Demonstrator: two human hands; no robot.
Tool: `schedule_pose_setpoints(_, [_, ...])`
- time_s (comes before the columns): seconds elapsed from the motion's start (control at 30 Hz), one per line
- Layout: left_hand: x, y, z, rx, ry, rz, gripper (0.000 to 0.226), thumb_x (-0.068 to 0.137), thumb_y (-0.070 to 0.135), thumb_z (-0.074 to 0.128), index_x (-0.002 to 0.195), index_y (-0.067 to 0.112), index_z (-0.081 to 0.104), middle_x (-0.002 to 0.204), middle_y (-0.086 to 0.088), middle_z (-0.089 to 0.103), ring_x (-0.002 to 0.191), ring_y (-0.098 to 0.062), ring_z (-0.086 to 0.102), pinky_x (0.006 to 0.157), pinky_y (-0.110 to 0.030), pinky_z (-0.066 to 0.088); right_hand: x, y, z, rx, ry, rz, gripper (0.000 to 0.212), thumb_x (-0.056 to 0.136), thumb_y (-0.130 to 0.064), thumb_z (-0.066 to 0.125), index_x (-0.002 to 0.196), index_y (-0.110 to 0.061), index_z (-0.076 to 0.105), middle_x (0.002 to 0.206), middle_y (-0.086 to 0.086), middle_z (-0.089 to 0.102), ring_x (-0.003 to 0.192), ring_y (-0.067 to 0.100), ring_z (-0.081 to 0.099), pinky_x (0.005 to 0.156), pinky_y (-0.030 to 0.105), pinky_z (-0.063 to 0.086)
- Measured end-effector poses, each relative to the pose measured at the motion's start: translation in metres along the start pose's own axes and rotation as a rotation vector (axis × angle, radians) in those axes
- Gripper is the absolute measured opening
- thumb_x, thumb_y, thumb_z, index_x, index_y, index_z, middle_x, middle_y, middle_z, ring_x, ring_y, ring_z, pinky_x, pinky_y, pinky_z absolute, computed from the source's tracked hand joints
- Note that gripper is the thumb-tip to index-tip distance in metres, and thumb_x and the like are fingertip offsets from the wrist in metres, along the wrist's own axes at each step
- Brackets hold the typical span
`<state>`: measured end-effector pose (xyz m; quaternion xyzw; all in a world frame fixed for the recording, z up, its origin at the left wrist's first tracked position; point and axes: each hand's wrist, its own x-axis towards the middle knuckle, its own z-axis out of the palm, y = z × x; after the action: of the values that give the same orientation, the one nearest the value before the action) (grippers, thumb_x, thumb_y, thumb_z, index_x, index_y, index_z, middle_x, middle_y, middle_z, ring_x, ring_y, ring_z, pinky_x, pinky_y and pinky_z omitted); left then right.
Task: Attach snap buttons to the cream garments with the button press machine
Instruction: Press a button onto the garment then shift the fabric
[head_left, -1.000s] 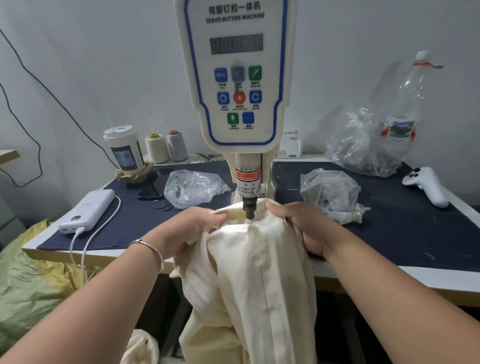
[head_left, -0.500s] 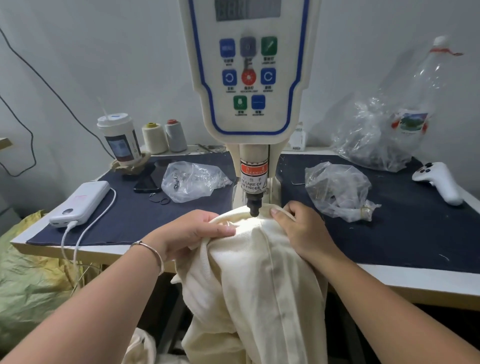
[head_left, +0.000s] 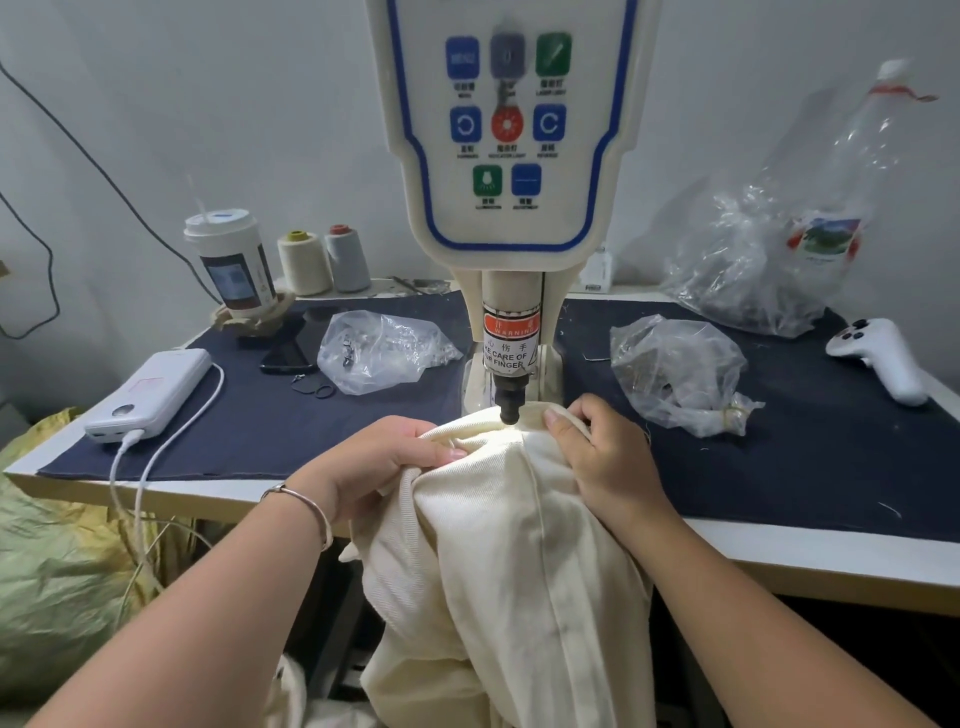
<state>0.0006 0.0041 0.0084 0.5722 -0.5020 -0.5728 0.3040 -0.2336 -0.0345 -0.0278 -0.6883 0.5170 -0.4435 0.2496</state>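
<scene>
The white button press machine (head_left: 511, 156) stands at the middle of the table, its black punch tip (head_left: 509, 410) touching the top fold of a cream garment (head_left: 498, 545). The garment drapes from the punch down over the table's front edge. My left hand (head_left: 374, 462) grips the cloth just left of the punch, thumb on top. My right hand (head_left: 602, 452) pinches a folded edge of the cloth just right of the punch. A small light spot shows on the cloth under the tip.
On the navy mat (head_left: 311, 415) lie a white power bank (head_left: 150, 392) with cable, a phone (head_left: 291, 343), two clear plastic bags (head_left: 382, 348) (head_left: 675, 374) and a white controller (head_left: 883, 358). A cup (head_left: 231, 260), two thread spools (head_left: 324, 257) and a plastic bottle (head_left: 852, 156) stand behind.
The view has moved closer and lower on the machine. Both hands shifted the cloth slightly under the punch, and the right hand's fingers now curl round a fold.
</scene>
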Motion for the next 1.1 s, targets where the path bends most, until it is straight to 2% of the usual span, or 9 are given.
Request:
schedule_pose_setpoints(0.13, [-0.0017, 0.0005, -0.0029, 0.007, -0.062, 0.011, 0.022, 0.068, 0.041, 0.081, 0.076, 0.022, 0.074, 0.071, 0.003, 0.066, 0.064, -0.009, 0.060, 0.063, -0.023, 0.046, 0.0010, 0.0001, 0.0002, -0.008, -0.012, 0.011, 0.033, 0.094, -0.037, 0.058, 0.066, -0.022, 0.046, 0.056, -0.022, 0.055, 0.055, 0.001, 0.049, 0.053, 0.021, 0.035])
schedule_pose_setpoints(0.2, [-0.0023, 0.0008, -0.0044, 0.035, -0.076, 0.028, 0.023, 0.059, 0.044, 0.085, 0.065, 0.027, 0.072, 0.070, 0.005, 0.067, 0.063, -0.007, 0.061, 0.063, -0.022, 0.047, 0.0016, 0.0003, 0.0011, -0.013, -0.020, 0.020, 0.034, 0.093, -0.039, 0.057, 0.065, -0.022, 0.046, 0.056, -0.021, 0.054, 0.055, 0.001, 0.049, 0.052, 0.022, 0.034])
schedule_pose_setpoints(0.3, [-0.0012, 0.0005, -0.0048, 0.060, -0.053, 0.034, 0.032, 0.049, 0.042, 0.089, 0.071, 0.024, 0.074, 0.078, -0.001, 0.069, 0.072, -0.013, 0.063, 0.072, -0.028, 0.049, 0.0020, 0.0007, 0.0014, 0.005, -0.023, 0.039, 0.036, 0.093, -0.041, 0.057, 0.064, -0.021, 0.045, 0.055, -0.017, 0.053, 0.054, 0.003, 0.046, 0.055, 0.030, 0.036])
schedule_pose_setpoints(0.43, [-0.0021, 0.0008, -0.0029, 0.067, -0.017, 0.024, 0.035, 0.050, 0.037, 0.090, 0.077, 0.020, 0.075, 0.082, -0.003, 0.071, 0.078, -0.017, 0.063, 0.078, -0.032, 0.048, -0.0001, -0.0009, 0.0004, 0.010, -0.015, 0.041, 0.036, 0.093, -0.040, 0.057, 0.064, -0.021, 0.044, 0.054, -0.017, 0.052, 0.053, 0.004, 0.045, 0.055, 0.032, 0.036])
schedule_pose_setpoints(0.53, [-0.0014, 0.0036, -0.0016, 0.074, -0.016, 0.019, 0.021, 0.054, 0.033, 0.088, 0.070, 0.026, 0.077, 0.078, 0.001, 0.072, 0.075, -0.014, 0.064, 0.077, -0.030, 0.047, -0.0001, -0.0033, 0.0000, 0.009, -0.012, 0.041, 0.036, 0.094, -0.038, 0.056, 0.064, -0.022, 0.043, 0.052, -0.018, 0.051, 0.052, 0.003, 0.045, 0.055, 0.032, 0.036])
schedule_pose_setpoints(0.67, [-0.0014, 0.0049, 0.0001, 0.094, -0.004, 0.017, 0.027, 0.049, 0.036, 0.090, 0.069, 0.026, 0.076, 0.077, 0.001, 0.071, 0.074, -0.013, 0.064, 0.077, -0.031, 0.047, -0.0007, -0.0034, -0.0001, -0.004, -0.004, 0.037, 0.036, 0.094, -0.037, 0.055, 0.064, -0.022, 0.043, 0.052, -0.019, 0.051, 0.052, 0.004, 0.045, 0.055, 0.033, 0.035])
schedule_pose_setpoints(0.83, [0.0010, 0.0055, 0.0007, 0.104, 0.020, 0.020, 0.015, 0.059, 0.029, 0.086, 0.070, 0.026, 0.077, 0.078, 0.002, 0.072, 0.077, -0.014, 0.064, 0.077, -0.031, 0.046, -0.0009, -0.0026, 0.0003, 0.001, -0.004, 0.035, 0.037, 0.095, -0.036, 0.054, 0.063, -0.023, 0.041, 0.053, -0.019, 0.050, 0.053, 0.003, 0.044, 0.055, 0.033, 0.035])
schedule_pose_setpoints(1.1, [-0.0008, 0.0064, 0.0014, 0.102, 0.022, 0.010, 0.024, 0.060, 0.027, 0.085, 0.079, 0.018, 0.074, 0.079, 0.000, 0.072, 0.074, -0.014, 0.063, 0.075, -0.030, 0.046, -0.0007, -0.0045, -0.0001, -0.006, -0.005, 0.041, 0.037, 0.096, -0.034, 0.053, 0.063, -0.022, 0.041, 0.052, -0.018, 0.049, 0.052, 0.005, 0.043, 0.056, 0.035, 0.035])
